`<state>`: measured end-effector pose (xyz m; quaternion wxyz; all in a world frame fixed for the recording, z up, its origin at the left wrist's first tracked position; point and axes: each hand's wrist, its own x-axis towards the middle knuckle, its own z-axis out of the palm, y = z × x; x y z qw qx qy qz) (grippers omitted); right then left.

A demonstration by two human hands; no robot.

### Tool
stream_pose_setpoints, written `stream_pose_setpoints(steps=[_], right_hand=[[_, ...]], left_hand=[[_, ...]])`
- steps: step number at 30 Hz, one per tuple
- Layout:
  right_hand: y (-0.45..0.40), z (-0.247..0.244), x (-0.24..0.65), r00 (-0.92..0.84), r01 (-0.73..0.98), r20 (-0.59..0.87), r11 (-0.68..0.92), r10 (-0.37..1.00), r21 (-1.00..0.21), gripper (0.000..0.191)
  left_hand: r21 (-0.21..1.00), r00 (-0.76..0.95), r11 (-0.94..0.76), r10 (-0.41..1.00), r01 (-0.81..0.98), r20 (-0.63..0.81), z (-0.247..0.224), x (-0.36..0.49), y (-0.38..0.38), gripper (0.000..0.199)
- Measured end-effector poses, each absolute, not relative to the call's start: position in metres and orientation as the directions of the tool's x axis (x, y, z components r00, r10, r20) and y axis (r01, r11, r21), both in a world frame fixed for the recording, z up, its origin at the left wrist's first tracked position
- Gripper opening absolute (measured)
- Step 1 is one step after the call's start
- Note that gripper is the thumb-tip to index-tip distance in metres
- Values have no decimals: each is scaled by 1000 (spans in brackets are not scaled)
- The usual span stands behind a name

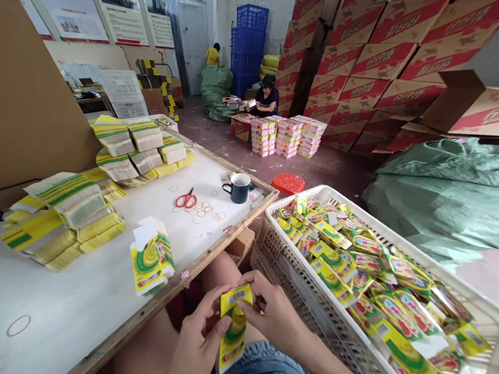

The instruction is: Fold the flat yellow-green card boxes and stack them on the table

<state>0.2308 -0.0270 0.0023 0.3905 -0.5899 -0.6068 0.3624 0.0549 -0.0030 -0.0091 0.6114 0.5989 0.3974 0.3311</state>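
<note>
Over my lap I hold a small yellow and green carton (234, 332) with a barcode at its upper end. My left hand (202, 332) grips its left edge, thumb on the front. The fingers of my right hand (272, 311) pinch its upper right edge. To the left, a little stack of unfolded cartons (151, 261) with white flaps lies near the table's edge. On my right stands a white plastic crate (313, 298) filled with several similar yellow and green cartons (334, 261).
The white table (89, 308) holds bundles of flat cartons (70, 210), red scissors (186, 199), rubber bands (203, 210) and a dark mug (238, 189). Large green sacks (453, 191) and stacked cardboard boxes (379, 63) stand to the right. A person (266, 97) sits farther back.
</note>
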Motion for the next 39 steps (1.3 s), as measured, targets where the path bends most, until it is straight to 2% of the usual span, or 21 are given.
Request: stream_pose_setpoints(steps=[4,7,12,16,19,21,23,27,31,34,37,39], right_hand=[[-28,-1,227,13,515,71,54,997,-855,25],[-27,-1,230,-29,508,74,79,997,-858,30],[-26,-1,243,44,339,152,129,987,-932,19],[-28,-5,250,102,99,108,98,989,-990,19],[-19,-11,279,305,-37,61,76,950,-996,23],[-6,-15,317,544,-71,47,102,838,-992,30],[10,-17,364,684,-64,62,144,727,-987,34],[27,-21,437,747,-55,35,115,664,-992,32],[6,-36,462,748,-16,-30,-26,663,-1000,25],[-35,-50,492,847,49,-54,-178,529,-983,24],[-97,-62,543,973,66,-26,-386,229,-920,35],[-144,-70,573,1000,-9,-18,-528,11,-849,54]], left_hand=[[987,399,155,904,34,-156,-9,58,-1,43],[982,364,189,913,19,-183,-7,59,0,44],[979,384,201,906,-18,-179,-1,66,2,43],[980,426,199,887,-8,-176,3,88,5,41],[982,435,181,889,-52,-141,-3,111,9,62],[986,407,142,909,-89,-94,-14,125,14,77],[989,389,126,917,-72,-88,-30,136,19,83],[978,510,192,835,77,-204,-61,155,30,86],[947,547,276,773,164,-320,-76,184,43,98],[924,555,331,741,189,-379,-80,214,57,103],[893,551,391,706,222,-445,-85,248,74,95],[860,535,448,677,245,-505,-90,273,86,86]])
